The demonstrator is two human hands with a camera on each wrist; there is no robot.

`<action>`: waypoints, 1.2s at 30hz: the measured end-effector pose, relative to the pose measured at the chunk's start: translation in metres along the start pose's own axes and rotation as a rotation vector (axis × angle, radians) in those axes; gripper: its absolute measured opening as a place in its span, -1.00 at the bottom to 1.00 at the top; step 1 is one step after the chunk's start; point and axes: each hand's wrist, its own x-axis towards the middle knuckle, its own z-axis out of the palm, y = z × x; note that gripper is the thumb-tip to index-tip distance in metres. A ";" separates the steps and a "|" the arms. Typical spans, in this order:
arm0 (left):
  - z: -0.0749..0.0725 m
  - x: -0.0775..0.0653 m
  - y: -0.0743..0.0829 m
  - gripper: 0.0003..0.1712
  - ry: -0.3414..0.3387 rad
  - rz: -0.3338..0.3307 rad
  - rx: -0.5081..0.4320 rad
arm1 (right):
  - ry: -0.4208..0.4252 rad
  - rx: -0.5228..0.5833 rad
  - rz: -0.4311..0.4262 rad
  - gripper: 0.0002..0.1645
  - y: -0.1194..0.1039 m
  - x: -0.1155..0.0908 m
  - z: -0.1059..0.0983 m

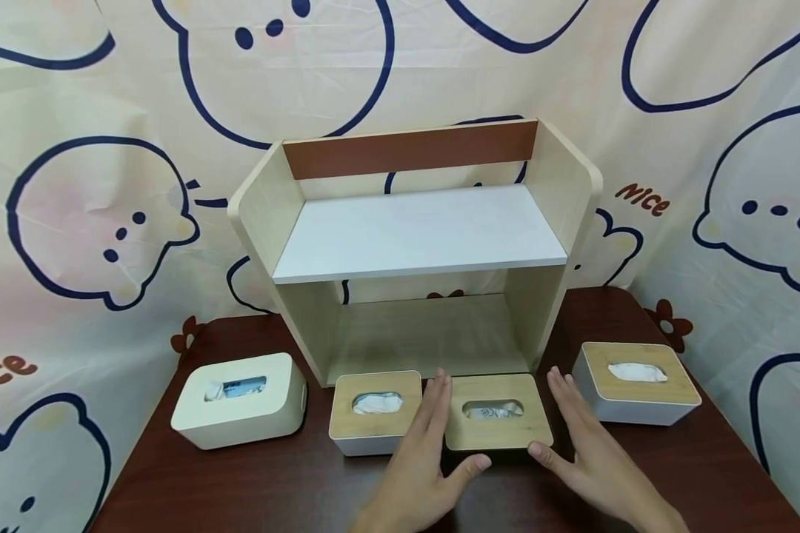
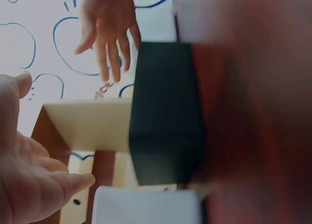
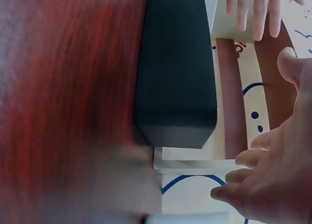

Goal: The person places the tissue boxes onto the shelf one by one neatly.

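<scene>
A tissue box with a wood-coloured lid (image 1: 498, 433) and dark sides (image 2: 165, 92) stands at the front of the shelf, between my two hands. My left hand (image 1: 421, 466) is held over the gap between it and a grey tissue box with a wooden lid (image 1: 347, 407). On the other side, my right hand (image 1: 590, 459) hovers near the dark box's right edge. Fingers are straight on both hands, and neither holds anything. The right wrist view shows the dark box (image 3: 175, 68) apart from the right hand (image 3: 278, 170). Tissue shows in each lid slot.
A two-tier shelf (image 1: 420, 229) with a white upper board stands behind the boxes. A white tissue box (image 1: 240, 422) sits at the left and another grey, wooden-lidded tissue box (image 1: 640, 411) at the right. Patterned cloth (image 1: 93, 333) hangs around the dark brown table (image 1: 293, 488).
</scene>
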 end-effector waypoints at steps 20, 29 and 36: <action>0.034 -0.004 -0.010 0.14 -0.027 -0.222 -0.187 | -0.068 0.079 0.163 0.42 0.007 0.004 0.019; 0.039 -0.002 -0.012 0.17 0.002 -0.285 -0.209 | -0.049 0.049 0.169 0.34 0.010 0.002 0.022; 0.043 0.000 -0.011 0.07 0.044 -0.313 -0.198 | -0.050 0.114 0.193 0.21 0.012 0.003 0.023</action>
